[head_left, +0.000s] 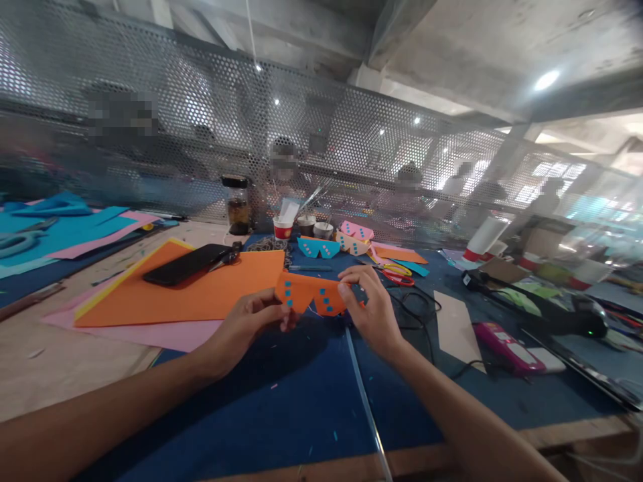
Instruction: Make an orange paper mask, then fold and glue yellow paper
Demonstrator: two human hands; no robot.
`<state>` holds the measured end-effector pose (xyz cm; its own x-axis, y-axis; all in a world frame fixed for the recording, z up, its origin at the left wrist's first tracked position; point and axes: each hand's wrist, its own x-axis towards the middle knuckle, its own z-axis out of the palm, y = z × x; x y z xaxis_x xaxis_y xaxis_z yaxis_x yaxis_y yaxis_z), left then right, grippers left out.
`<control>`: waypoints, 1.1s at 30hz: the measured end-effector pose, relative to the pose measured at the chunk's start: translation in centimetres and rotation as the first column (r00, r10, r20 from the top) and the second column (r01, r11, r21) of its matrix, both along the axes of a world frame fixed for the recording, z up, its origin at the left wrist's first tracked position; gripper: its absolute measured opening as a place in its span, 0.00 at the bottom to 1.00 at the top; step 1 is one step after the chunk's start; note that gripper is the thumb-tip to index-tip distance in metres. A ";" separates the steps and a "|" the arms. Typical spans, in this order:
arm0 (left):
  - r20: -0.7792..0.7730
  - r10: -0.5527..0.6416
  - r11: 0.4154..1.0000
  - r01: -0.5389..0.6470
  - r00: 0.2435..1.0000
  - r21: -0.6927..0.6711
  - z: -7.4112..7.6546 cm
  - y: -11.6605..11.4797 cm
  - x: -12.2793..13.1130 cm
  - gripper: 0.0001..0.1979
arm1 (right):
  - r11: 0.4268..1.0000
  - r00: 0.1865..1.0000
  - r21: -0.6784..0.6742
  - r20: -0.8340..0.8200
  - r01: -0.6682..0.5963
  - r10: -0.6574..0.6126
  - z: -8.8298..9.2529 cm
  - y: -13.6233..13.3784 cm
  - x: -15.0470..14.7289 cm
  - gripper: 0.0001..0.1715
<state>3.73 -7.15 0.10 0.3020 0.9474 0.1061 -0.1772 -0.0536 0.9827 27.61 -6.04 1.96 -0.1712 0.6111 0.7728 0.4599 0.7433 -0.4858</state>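
I hold a folded orange paper piece [311, 294] with small blue squares stuck on it, just above the blue table cover. My left hand [251, 325] pinches its left end between thumb and fingers. My right hand [369, 308] grips its right end, fingers curled over the top edge. A thin clear rod or tube [364, 395] runs along the table from under the paper toward me.
Orange and pink sheets [201, 294] with a black phone [188, 264] lie at left. Finished blue, pink and tan paper pieces [331, 244], cups [282, 229], a jar [237, 204], scissors [396, 273], a pink device [507, 347] and cables lie beyond. A perforated metal screen [351, 154] backs the table; people sit behind it.
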 end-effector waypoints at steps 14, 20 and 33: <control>0.044 0.052 0.998 -0.051 0.998 -0.021 0.1 0.1 0.2 0.08 | 0.997 0.996 0.071 0.084 0.019 -0.025 0.1 -0.5 -0.2 0.05; 0.042 0.045 0.999 -0.044 0.998 -0.028 0.2 -0.2 0.2 0.09 | 0.997 0.995 0.080 0.096 0.020 -0.028 0.1 -0.5 -0.2 0.05; 0.066 0.034 0.998 -0.031 0.997 -0.046 -0.2 0.1 0.0 0.06 | 0.997 0.990 0.082 0.141 0.007 -0.018 0.2 -1.0 -0.3 0.04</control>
<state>3.75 -7.08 -0.09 0.2645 0.9609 0.0820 -0.2412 -0.0164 0.9703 27.27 -6.99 2.18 -0.2753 0.5499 0.7886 0.5294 0.7714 -0.3531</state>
